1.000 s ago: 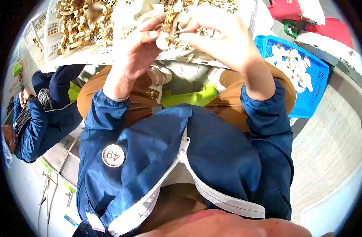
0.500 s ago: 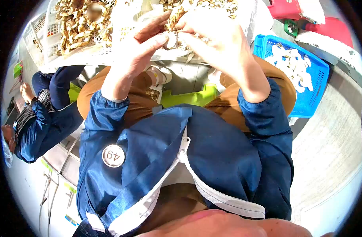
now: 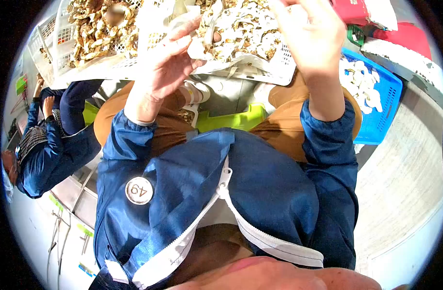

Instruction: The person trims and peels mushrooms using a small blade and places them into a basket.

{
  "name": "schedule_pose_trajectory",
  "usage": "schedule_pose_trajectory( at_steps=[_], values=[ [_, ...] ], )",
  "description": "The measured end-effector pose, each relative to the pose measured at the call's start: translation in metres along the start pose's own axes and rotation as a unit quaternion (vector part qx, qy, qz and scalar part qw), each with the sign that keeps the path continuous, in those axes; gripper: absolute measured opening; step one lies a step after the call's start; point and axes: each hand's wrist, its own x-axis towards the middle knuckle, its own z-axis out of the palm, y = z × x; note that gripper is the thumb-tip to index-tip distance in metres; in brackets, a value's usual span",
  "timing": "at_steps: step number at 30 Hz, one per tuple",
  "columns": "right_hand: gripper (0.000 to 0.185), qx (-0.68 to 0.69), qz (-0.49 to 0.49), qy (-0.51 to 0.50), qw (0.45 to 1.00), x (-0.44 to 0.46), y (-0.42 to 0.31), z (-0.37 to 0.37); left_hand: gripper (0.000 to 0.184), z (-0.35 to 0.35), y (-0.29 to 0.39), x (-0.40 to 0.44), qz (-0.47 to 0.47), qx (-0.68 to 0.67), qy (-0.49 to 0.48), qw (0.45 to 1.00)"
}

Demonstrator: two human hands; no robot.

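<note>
My left hand (image 3: 167,67) is over the near edge of a white plastic basket (image 3: 288,63), palm turned inward, fingers and thumb apart. A pale rounded piece (image 3: 197,48) is close to its fingertips; whether they touch is unclear. Tan and white mushroom-like pieces (image 3: 250,34) fill the basket. My right hand (image 3: 318,36) is raised above the basket's right side. Strong light washes it out, and its fingertips are partly cut off by the top edge, so any hold is hidden.
On the left, another white basket (image 3: 62,55) holds browner mushroom-like pieces (image 3: 98,41). A blue basket (image 3: 383,116) with white pieces (image 3: 364,87) stands on the right. Red containers (image 3: 349,12) are beyond it. A seated co-worker in a blue jacket (image 3: 62,152) is at left.
My hands have moved apart. The right went right and up, away from the left, uncovering the basket's contents. The left fingers have spread. The co-worker's arms have shifted.
</note>
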Motion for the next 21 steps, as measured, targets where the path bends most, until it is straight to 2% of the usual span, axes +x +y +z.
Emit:
schedule_pose_trajectory(
  at_steps=[3, 4, 6, 9, 10, 13, 16, 21],
  values=[
    [0.009, 0.158, -0.150, -0.134, 0.967, -0.010, 0.013, 0.019, 0.061, 0.003, -0.004, 0.000, 0.034, -0.064, -0.027, 0.997],
    [0.009, 0.197, -0.121, -0.162, 0.959, -0.010, 0.009, 0.016, 0.058, 0.002, -0.008, -0.001, 0.048, -0.048, 0.005, 0.998],
    [0.009, 0.277, -0.062, -0.217, 0.934, -0.007, -0.004, 0.004, 0.057, 0.002, -0.009, -0.001, 0.059, 0.009, 0.003, 0.998],
    [0.007, 0.291, -0.001, -0.300, 0.908, -0.009, -0.007, 0.003, 0.060, 0.001, -0.012, -0.001, 0.078, 0.073, -0.005, 0.994],
    [0.016, 0.272, -0.009, -0.271, 0.923, -0.017, -0.001, 0.008, 0.062, 0.001, -0.012, 0.000, 0.086, 0.091, -0.009, 0.992],
    [0.016, 0.288, 0.010, -0.276, 0.917, -0.019, -0.001, 0.008, 0.066, 0.008, -0.006, 0.000, 0.103, 0.163, -0.013, 0.981],
    [0.015, 0.278, -0.041, -0.263, 0.923, -0.021, 0.006, 0.010, 0.069, 0.016, -0.002, 0.000, 0.131, 0.194, -0.031, 0.972],
    [0.015, 0.291, 0.007, -0.280, 0.915, -0.022, 0.005, 0.014, 0.067, 0.022, 0.003, -0.005, 0.106, 0.256, 0.005, 0.961]
  ],
)
